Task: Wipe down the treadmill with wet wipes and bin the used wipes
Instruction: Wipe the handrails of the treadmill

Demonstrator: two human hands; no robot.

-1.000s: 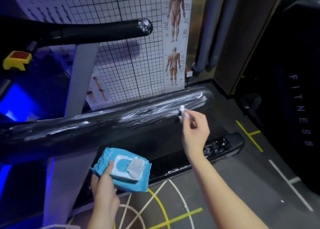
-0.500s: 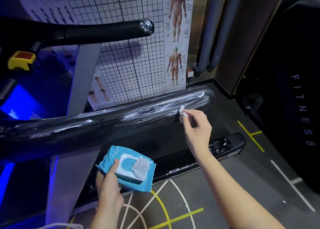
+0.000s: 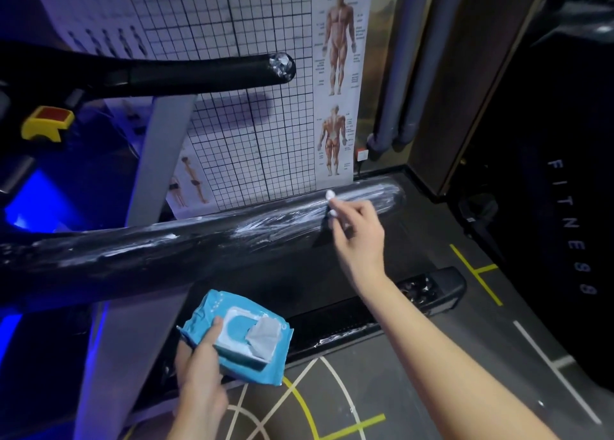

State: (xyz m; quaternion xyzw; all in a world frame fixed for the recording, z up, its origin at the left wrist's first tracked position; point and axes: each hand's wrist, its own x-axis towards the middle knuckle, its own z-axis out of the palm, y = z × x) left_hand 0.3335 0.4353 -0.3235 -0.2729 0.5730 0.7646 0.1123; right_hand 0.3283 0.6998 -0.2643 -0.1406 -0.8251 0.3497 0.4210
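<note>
Well out in front, the right hand [image 3: 358,238] is raised to the treadmill's lower handrail [image 3: 199,252]. Its thumb and forefinger are drawn together on a small white wad [image 3: 330,194], most likely a balled wipe, though it is too small to be sure. The wad is held against the top of the rail near its far end. The other fingers curl loosely below it. This black rail runs across the view from the left edge and is smeared along its length with white streaks, thickest just beside the fingertips.

Lower and nearer, the left hand [image 3: 199,373] grips a blue wet-wipe pack [image 3: 239,356] from underneath, thumb pressed on its top face. A fresh wipe [image 3: 263,335] sticks up crumpled from the pack's white opening.

Beyond the hands, the treadmill's black side rail [image 3: 349,323] ends in a rounded cap [image 3: 438,288] on the floor [image 3: 415,356], which is grey and marked with yellow and white lines. A grey upright [image 3: 166,160] rises behind the lower handrail to a second black handrail [image 3: 166,74]. A yellow safety clip [image 3: 46,122] with a red top sits at the left. On the wall behind hang a grid chart [image 3: 232,107] and an anatomy poster [image 3: 339,74], with grey pipes [image 3: 408,74] to their right.
</note>
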